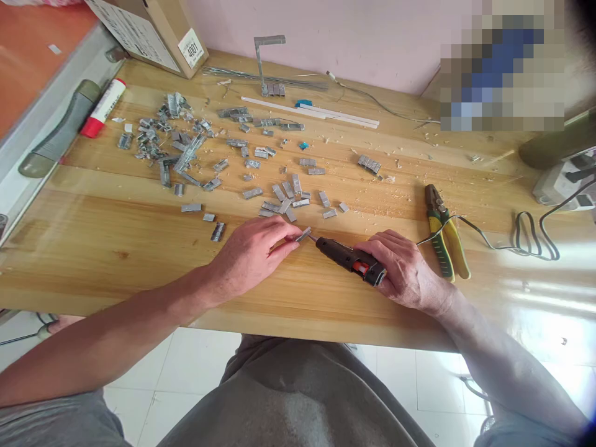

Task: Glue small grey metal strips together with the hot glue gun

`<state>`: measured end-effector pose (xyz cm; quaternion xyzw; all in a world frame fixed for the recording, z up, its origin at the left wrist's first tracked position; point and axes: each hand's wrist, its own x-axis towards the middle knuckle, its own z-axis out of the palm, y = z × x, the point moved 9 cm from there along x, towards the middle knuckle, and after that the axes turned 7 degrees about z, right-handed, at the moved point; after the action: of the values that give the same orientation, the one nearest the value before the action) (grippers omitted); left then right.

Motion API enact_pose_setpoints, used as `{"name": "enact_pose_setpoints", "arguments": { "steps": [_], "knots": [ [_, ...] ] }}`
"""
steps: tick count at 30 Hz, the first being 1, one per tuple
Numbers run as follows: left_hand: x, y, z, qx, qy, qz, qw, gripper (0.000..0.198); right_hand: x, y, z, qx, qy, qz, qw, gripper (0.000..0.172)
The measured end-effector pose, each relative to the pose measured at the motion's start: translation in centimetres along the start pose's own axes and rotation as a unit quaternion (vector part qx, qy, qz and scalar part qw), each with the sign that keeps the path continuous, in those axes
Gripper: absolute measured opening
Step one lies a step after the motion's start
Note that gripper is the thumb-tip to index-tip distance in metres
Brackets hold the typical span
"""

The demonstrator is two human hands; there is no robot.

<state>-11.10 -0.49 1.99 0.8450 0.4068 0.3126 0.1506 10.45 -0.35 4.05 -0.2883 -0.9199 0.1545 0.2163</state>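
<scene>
My left hand (249,254) pinches a small grey strip of staples (303,234) between thumb and fingertips, just above the table. My right hand (403,264) is wrapped around a black hot glue gun (342,254) with a red part showing in its body. The gun's nozzle points left and comes up close to the strip; whether the two touch, I cannot tell. Right beyond my left hand lies a loose cluster of short staple strips (285,205). A dark piece of staple strips (217,232) rests to the left of that hand.
Green-and-yellow pliers (442,233) lie beside a black cord (484,239) at right. A heap of staple pieces (186,143) covers the left. White glue sticks (335,115), an upright bent staple piece (261,65) and a cardboard box (162,37) are behind. A red-capped marker (105,108) lies left.
</scene>
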Motion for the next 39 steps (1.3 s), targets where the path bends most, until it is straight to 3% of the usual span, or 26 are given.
{"name": "enact_pose_setpoints", "arguments": {
  "steps": [6, 15, 39],
  "knots": [
    [-0.1, -0.2, 0.0, 0.009, 0.001, -0.008, 1.000, 0.008, -0.3, 0.9, -0.4, -0.042, 0.011, 0.017, 0.999, 0.021],
    [-0.2, 0.0, 0.2, 0.012, -0.004, 0.004, 1.000, 0.008, -0.3, 1.2, 1.7, -0.025, -0.036, 0.043, 0.998, 0.022],
    [-0.2, -0.3, 0.5, 0.012, -0.015, 0.001, 1.000, 0.008, 0.0, 0.5, 2.3, 0.007, -0.039, 0.033, 0.999, 0.018]
  ]
}}
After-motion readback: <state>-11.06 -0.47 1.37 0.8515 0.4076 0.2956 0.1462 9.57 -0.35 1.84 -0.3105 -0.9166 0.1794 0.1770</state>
